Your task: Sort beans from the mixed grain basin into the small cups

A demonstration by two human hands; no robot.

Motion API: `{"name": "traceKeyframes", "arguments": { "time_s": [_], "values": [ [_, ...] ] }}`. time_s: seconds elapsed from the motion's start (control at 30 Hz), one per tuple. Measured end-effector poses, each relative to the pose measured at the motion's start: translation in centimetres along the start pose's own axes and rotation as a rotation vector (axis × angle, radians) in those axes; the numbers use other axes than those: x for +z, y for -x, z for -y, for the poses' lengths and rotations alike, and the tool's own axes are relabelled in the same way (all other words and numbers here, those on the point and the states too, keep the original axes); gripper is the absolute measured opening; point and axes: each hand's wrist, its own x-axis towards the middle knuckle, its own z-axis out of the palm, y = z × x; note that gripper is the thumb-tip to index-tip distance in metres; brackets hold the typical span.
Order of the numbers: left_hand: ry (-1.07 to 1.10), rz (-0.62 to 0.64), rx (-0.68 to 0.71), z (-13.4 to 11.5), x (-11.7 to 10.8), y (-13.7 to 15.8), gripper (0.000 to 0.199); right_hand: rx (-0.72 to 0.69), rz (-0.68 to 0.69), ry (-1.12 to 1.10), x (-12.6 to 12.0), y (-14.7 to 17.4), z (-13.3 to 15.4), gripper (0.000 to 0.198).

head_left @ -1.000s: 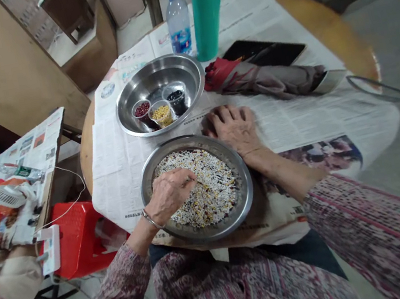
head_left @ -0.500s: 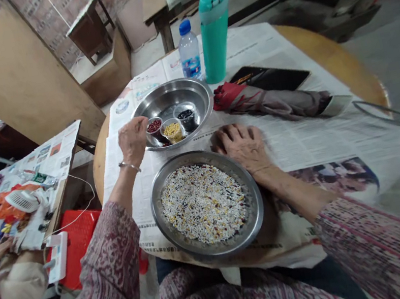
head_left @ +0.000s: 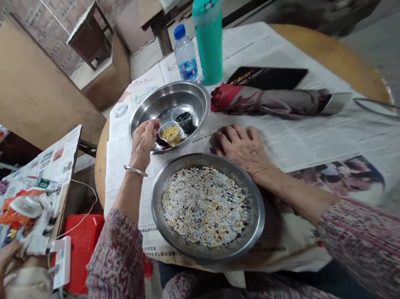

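My left hand (head_left: pixel 144 139), with a bangle at the wrist, is over the near left part of a steel basin (head_left: pixel 199 111). Its fingertips are pinched together at the cup of red beans (head_left: pixel 156 125), mostly hidden behind them; what they hold is too small to make out. Beside it in the basin stand a cup of yellow beans (head_left: pixel 171 135) and a cup of black beans (head_left: pixel 184 119). My right hand (head_left: pixel 242 148) lies on the newspaper, fingers spread, against the far right rim of a steel dish (head_left: pixel 258 211). White grains mixed with coloured beans (head_left: pixel 204 205) fill that dish.
Behind the basin stand a water bottle (head_left: pixel 185 56) and a green tumbler (head_left: pixel 209 34). A folded umbrella (head_left: pixel 272 100) and a dark tablet-like slab (head_left: pixel 280 76) lie to the right. Another person's arm (head_left: pixel 1 262) rests at a table on the left, near a white fan (head_left: pixel 27 206).
My left hand has moved slightly right and down, from the basin's left edge onto the cup of red beans. My right hand stays in place.
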Motion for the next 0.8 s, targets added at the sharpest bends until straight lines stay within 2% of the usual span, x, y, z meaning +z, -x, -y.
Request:
{"name": "traceKeyframes", "arguments": {
  "time_s": [0.13, 0.27, 0.43, 0.7, 0.8],
  "values": [
    [0.156, 0.093, -0.088, -1.0, 1.7, -0.8, 0.025, -0.006, -0.006, 0.004, -0.1, 0.0, 0.0, 0.042],
    [0.077, 0.084, -0.041, -1.3, 2.6, -1.2, 0.026, -0.015, -0.024, 0.023, 0.0, 0.0, -0.1, 0.041],
    [-0.031, 0.117, 0.081, -0.6, 2.5, -1.5, 0.032, -0.017, -0.045, 0.038, 0.0, 0.1, 0.0, 0.041],
    [0.096, 0.128, 0.025, -0.6, 2.1, -0.8, 0.03, -0.022, -0.063, 0.031, 0.2, 0.1, -0.2, 0.04],
    [0.132, 0.116, 0.058, -0.5, 2.0, -0.7, 0.018, -0.019, -0.07, 0.029, 0.4, 0.1, -0.2, 0.041]
  ]
}}
